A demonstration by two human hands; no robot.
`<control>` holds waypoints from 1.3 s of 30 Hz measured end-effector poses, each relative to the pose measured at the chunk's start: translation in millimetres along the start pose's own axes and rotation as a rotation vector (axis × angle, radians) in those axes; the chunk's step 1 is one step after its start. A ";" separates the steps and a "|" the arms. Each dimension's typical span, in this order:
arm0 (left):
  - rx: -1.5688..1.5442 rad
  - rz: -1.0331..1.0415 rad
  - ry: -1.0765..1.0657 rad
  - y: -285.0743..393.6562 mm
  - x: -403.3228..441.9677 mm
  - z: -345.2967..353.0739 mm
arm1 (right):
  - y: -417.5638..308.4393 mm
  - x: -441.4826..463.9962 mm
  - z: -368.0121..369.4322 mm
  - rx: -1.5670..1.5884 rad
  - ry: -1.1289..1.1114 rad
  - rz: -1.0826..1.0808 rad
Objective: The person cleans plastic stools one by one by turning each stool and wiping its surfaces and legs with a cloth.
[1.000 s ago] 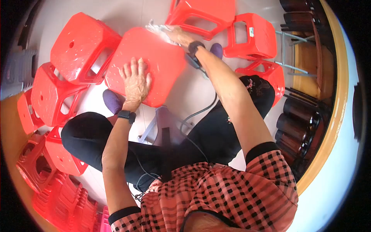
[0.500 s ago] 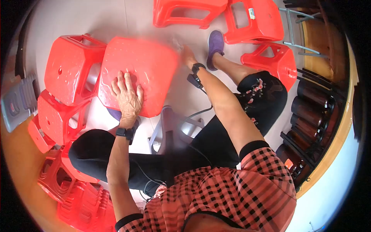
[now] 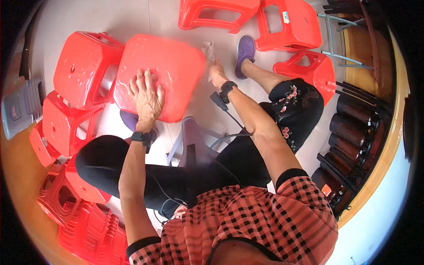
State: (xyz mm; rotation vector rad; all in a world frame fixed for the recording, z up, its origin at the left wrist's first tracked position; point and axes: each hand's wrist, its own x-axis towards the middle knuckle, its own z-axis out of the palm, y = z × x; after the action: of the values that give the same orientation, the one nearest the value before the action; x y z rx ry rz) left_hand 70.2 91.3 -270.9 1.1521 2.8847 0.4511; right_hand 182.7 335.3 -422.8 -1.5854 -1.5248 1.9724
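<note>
A red plastic stool (image 3: 163, 57) with drops on its glossy seat is in front of me, between my feet. My left hand (image 3: 146, 99) lies flat on the near left part of the seat, fingers spread. Beyond the seat's right edge, my right hand (image 3: 216, 74) is closed on a pale, crumpled cloth (image 3: 208, 53), partly smeared by motion. Its fingers are only partly visible. The cloth is close to the stool's right side; I cannot tell whether it touches. A black strap with a small device sits on each wrist.
More red stools stand close on the left (image 3: 84, 66), with stacked red stools (image 3: 90, 232) at lower left. Others are at the top (image 3: 291, 26) and right (image 3: 316, 75). A grey stool (image 3: 191, 132) is under me. Dark folded chairs (image 3: 353, 128) line the right; a cable hangs across my lap.
The whole view has shifted slightly, with the stool now a little higher in it. My right hand and the cloth have moved somewhat along the stool's right side. My left hand stays on the seat.
</note>
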 end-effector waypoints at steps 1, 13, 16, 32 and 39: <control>0.007 0.001 0.006 0.0 -0.1 0.8 | -4.0 -9.1 2.6 -0.074 0.075 -0.076; -0.014 -0.006 0.038 1.7 1.4 2.2 | 11.5 -36.4 29.7 -0.276 0.309 -0.218; -0.009 0.002 0.023 1.8 2.4 0.5 | 75.0 15.2 20.7 -0.391 0.240 -0.223; 0.013 0.004 0.040 0.1 6.1 3.4 | 160.3 -87.8 34.8 -0.108 -0.465 0.482; 0.017 0.016 0.070 -4.8 9.5 3.5 | 72.3 -139.0 28.3 0.166 -0.571 0.725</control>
State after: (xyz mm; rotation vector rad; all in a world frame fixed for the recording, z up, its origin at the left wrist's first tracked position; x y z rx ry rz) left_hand 60.5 95.3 -274.6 1.1870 2.9456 0.4779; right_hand 247.8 192.4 -396.7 -1.7515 -0.9178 3.0586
